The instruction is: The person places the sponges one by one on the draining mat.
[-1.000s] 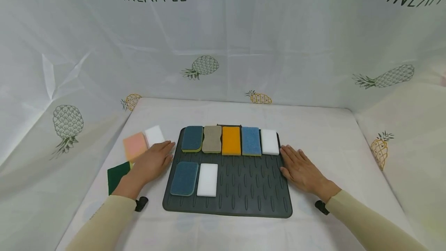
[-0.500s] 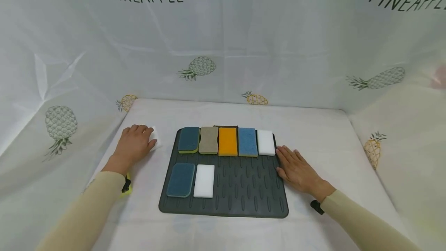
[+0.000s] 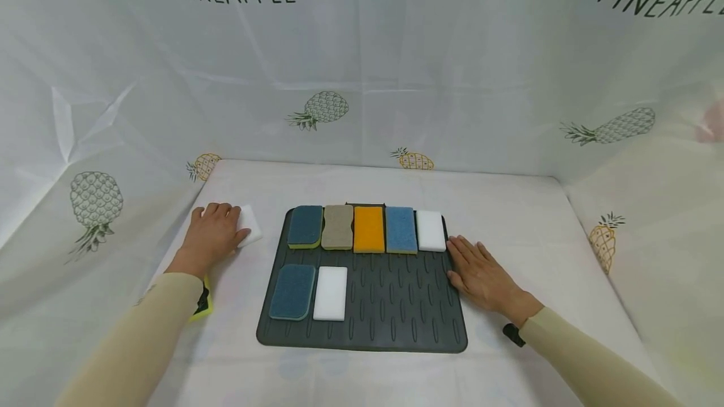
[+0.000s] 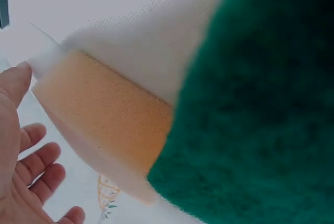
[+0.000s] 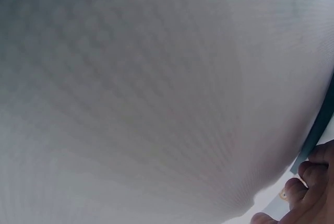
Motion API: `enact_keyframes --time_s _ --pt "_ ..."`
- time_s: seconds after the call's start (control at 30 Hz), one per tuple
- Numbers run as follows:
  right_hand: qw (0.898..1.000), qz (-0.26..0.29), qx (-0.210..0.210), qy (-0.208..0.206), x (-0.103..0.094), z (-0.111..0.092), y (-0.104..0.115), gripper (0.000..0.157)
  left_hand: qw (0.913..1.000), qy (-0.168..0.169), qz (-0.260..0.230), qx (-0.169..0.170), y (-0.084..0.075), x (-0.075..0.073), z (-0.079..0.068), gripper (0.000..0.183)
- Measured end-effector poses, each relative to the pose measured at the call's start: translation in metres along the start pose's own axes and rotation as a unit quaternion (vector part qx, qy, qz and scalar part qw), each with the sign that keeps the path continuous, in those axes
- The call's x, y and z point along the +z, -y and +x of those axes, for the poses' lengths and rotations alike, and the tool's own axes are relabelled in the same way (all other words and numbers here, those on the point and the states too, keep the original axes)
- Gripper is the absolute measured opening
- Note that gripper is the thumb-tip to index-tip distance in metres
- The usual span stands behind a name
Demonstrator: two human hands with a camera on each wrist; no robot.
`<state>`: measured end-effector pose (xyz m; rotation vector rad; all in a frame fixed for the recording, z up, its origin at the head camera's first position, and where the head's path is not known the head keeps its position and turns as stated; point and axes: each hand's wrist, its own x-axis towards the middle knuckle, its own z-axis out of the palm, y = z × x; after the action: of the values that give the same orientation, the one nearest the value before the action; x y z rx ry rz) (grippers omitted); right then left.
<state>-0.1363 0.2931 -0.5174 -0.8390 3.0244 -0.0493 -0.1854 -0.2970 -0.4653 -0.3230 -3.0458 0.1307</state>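
Note:
My left hand (image 3: 209, 238) is at the far left with fingers spread and loosely bent, over the spot where a peach sponge (image 4: 112, 106) lies; the hand hides that sponge in the head view. The thumb is close to a white sponge (image 3: 249, 226); whether they touch I cannot tell. Under the left wrist is a green scouring sponge (image 4: 266, 98), with only its yellow edge visible from the head. My right hand (image 3: 483, 275) lies flat, its straight fingertips against the right edge of a dark grey ridged mat (image 3: 396, 331).
Along the mat's back row sit a dark blue sponge (image 3: 305, 225), a grey-beige sponge (image 3: 337, 227), an orange sponge (image 3: 369, 229), a light blue sponge (image 3: 401, 229) and a white sponge (image 3: 432, 231). In front are another dark blue sponge (image 3: 293, 292) and white sponge (image 3: 330, 294).
My left hand has moved left and away from the mat's edge, now covering the peach sponge. The right hand stays at the mat's right edge. The head view has shifted slightly.

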Motion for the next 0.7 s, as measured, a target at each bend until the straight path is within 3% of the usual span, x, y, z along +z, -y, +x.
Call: enact_keyframes --time_s 0.2,0.43,0.7 --pt "1.0 0.0 0.001 -0.003 -0.0002 -0.0002 -0.0009 0.068 0.9994 0.011 -0.014 -0.03 -0.001 0.0042 0.0003 0.076" --pt "1.0 0.007 0.0 -0.019 0.0032 -0.0005 -0.0025 0.067 0.9982 0.029 -0.016 -0.049 -0.0067 -0.0024 0.0008 0.087" --pt "1.0 0.011 0.006 -0.004 0.0033 -0.0006 -0.002 0.067 0.9986 0.002 -0.021 -0.048 -0.0095 -0.0024 -0.0016 0.091"
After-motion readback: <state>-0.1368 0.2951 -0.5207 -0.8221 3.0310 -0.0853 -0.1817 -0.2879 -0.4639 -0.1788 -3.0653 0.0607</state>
